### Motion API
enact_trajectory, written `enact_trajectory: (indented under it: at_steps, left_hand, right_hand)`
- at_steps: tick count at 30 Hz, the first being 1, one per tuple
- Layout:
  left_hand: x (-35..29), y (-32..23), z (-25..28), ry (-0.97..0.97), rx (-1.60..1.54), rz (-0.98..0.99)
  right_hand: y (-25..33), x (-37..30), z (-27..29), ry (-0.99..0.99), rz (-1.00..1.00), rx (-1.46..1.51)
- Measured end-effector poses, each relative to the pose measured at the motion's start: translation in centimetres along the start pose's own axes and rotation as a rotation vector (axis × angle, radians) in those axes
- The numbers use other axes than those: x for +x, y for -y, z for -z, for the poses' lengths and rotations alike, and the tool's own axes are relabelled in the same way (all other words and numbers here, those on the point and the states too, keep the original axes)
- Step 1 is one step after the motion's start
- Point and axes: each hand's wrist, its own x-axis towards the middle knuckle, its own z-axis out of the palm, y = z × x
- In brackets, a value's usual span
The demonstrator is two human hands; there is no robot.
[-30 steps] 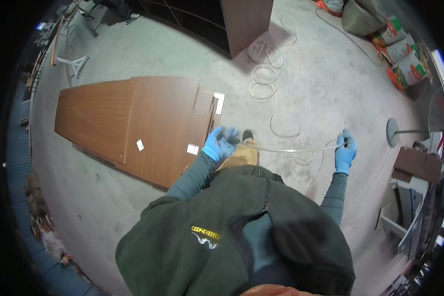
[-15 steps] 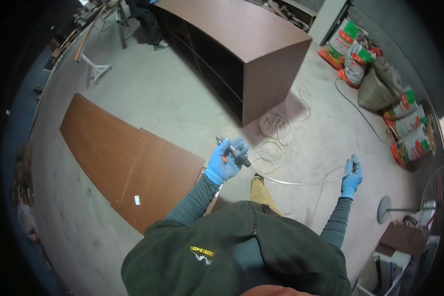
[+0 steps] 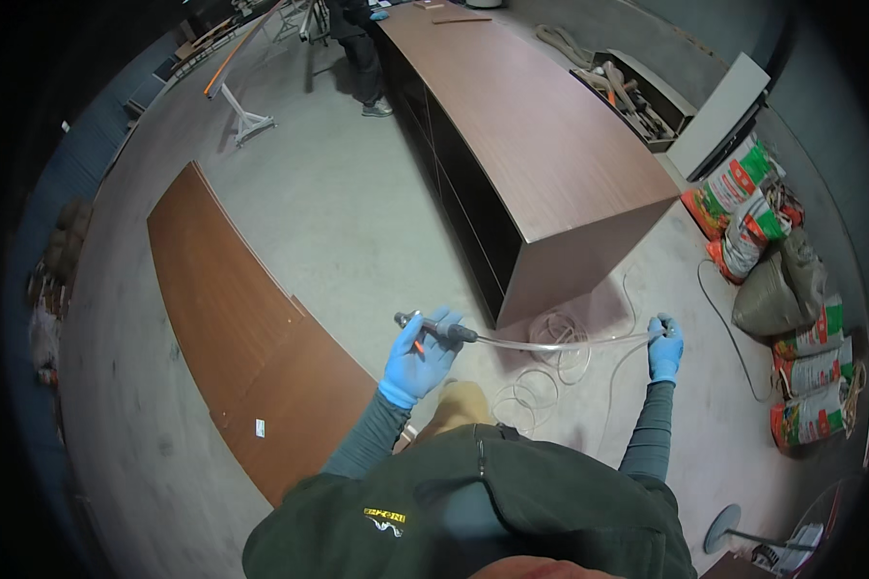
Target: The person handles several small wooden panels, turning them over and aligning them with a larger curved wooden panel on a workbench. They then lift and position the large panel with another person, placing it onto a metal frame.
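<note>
Left hand (image 3: 421,365) grasping grey tool (image 3: 449,331), laid across palm under thumb; right hand (image 3: 665,355) closed round clear hose (image 3: 521,344) leading from tool. Tool above floor (image 3: 348,222), short of near end of brown cabinet (image 3: 560,145). Handling, as judged: firm left grip, hose in gentle arc without kink, feet clear of loose coils (image 3: 558,326). Containers: cabinet's open compartments too dark to tell contents. Dark open box (image 3: 673,135) beyond cabinet holds pale bent lengths, something orange. Printed bags (image 3: 734,188) stand along wall, slumped sack (image 3: 772,299) among them.
</note>
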Motion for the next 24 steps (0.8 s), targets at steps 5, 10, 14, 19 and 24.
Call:
enact_trajectory:
  at_steps: [5,10,14,19,24]
  left_hand:
    - [4.8,-9.1,3.4,0.052,-0.007,-0.154]
    - [13.2,-20.9,6.1,-0.015,-0.093,-0.196]
    - [20.3,-29.4,5.1,0.107,-0.203,-0.160]
    - [27.4,-36.3,4.0,0.026,-0.099,-0.089]
    - [35.8,-43.1,2.8,0.006,-0.114,-0.106]
  right_hand:
    - [8.7,8.1,-10.5,0.106,0.067,0.113]
    - [20.4,16.7,-21.7,0.044,0.209,0.077]
    - [29.1,23.1,-28.1,0.007,0.188,0.105]
    - [33.7,28.2,-33.1,-0.132,0.283,-0.125]
    - [37.2,34.2,-40.9,-0.026,0.161,-0.162]
